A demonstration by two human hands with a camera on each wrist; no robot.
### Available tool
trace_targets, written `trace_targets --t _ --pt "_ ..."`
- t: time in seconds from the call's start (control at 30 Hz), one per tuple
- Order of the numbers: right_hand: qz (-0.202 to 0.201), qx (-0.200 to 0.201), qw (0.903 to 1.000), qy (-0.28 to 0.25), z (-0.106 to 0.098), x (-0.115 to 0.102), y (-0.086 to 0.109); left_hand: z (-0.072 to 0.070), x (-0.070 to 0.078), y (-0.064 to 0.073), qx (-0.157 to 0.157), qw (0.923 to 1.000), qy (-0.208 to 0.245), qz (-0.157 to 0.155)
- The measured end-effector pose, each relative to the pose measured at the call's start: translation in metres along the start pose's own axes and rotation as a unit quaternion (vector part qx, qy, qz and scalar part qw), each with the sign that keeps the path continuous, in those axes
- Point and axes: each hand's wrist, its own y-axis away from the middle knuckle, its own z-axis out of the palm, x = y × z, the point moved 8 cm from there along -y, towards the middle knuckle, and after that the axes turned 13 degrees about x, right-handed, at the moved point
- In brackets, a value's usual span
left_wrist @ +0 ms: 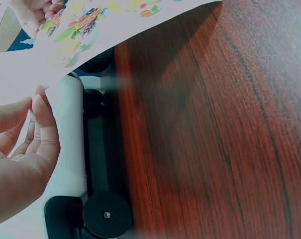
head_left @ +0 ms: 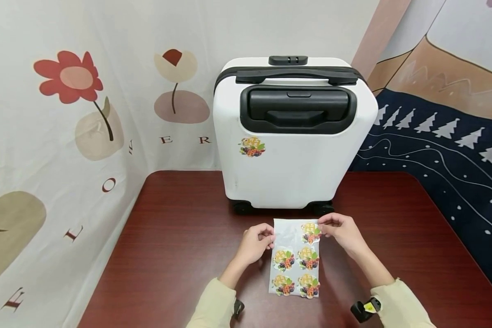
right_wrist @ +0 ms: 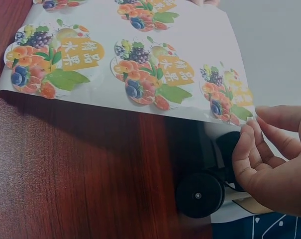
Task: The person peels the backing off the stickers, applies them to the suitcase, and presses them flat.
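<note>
A white sheet of fruit stickers (head_left: 286, 231) is held up over the table, its upper left space bare. Several stickers with fruit and yellow lettering are on it. My left hand (head_left: 254, 244) pinches the sheet's left edge near the top, between thumb and fingertips. At the upper right corner, my right hand (head_left: 345, 233) pinches the edge with thumb and forefinger, right beside the top right sticker (right_wrist: 225, 94). Whether that sticker's rim is also in the pinch, I cannot tell. One matching sticker (head_left: 252, 146) is on the front of a white suitcase (head_left: 287, 175), left of centre.
The suitcase stands upright at the back of the dark red wooden table (head_left: 176, 237), its black wheels (head_left: 243, 207) on the tabletop. Black handles are at its top. A flower-printed cloth (head_left: 123, 54) hangs behind and left, a dark tree-patterned one (head_left: 426, 155) at right.
</note>
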Motion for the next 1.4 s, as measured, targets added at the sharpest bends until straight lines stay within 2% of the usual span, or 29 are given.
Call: trace_targets --t 0.07,0.3,0.5,0.6,0.67,0.83,1.1,1.4 --pt "-0.001 0.0 1.0 0.003 0.001 0.001 0.0 0.0 -0.001 0.0 0.0 1.0 0.002 0.0" --pt "0.005 0.004 0.9999 0.014 0.002 0.008 -0.002 -0.006 0.036 0.007 -0.003 0.9997 0.002 -0.022" --pt "-0.011 0.005 0.9998 0.013 0.002 0.004 0.0 0.001 0.005 0.001 0.003 0.9998 -0.006 -0.019" --pt "-0.029 0.005 0.9995 0.011 0.001 0.002 0.0 0.002 -0.002 -0.001 0.002 0.9998 -0.012 -0.018" --pt "-0.033 0.005 0.9994 0.012 0.002 0.001 0.0 0.002 -0.003 -0.001 0.001 0.9998 -0.008 -0.019" --pt "-0.008 0.005 0.9997 0.025 0.002 0.005 -0.001 0.001 -0.003 -0.001 0.0 0.9997 0.007 -0.021" --pt "0.003 -0.002 1.0 0.008 0.003 0.003 0.0 0.001 -0.003 -0.002 -0.001 0.9996 -0.015 -0.024" --pt "-0.004 -0.007 0.9999 0.012 0.004 0.007 -0.002 0.001 -0.005 -0.002 0.005 0.9992 -0.027 -0.028"
